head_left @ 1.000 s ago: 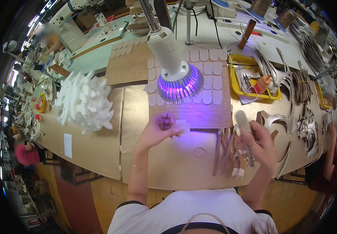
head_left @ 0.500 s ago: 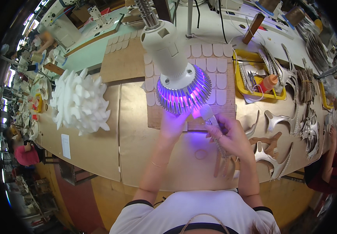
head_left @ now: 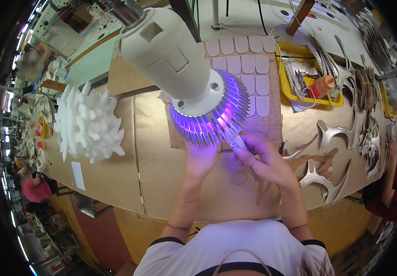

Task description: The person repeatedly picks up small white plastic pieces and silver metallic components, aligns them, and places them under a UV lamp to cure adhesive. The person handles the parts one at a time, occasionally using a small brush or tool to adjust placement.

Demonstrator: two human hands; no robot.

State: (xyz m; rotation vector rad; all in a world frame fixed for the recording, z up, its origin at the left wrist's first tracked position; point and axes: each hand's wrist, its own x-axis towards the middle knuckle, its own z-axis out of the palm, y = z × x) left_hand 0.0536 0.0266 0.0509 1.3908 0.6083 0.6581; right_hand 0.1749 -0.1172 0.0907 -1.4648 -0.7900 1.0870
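A white lamp with a finned metal head glowing violet hangs over the work spot and covers part of it. My right hand pinches a narrow, light textured strap between thumb and fingers, its upper end at the lamp's rim. Beneath the lamp is my left hand; its fingers are hidden by the fins, so what they hold does not show. Behind the lamp lies a cardboard sheet bearing rows of pale, round-ended tabs. Brown strips lie on the table beside my right wrist.
To the right stands a yellow tray with tools and an orange bottle. Metallic cut strap pieces are spread near it. A spiky white foam bundle and a paper slip sit left. Another person's arm shows far right.
The lamp looks larger and further up-left as the view shifts. My right hand has brought the strap's end in against the lamp's rim; my left hand stays underneath.
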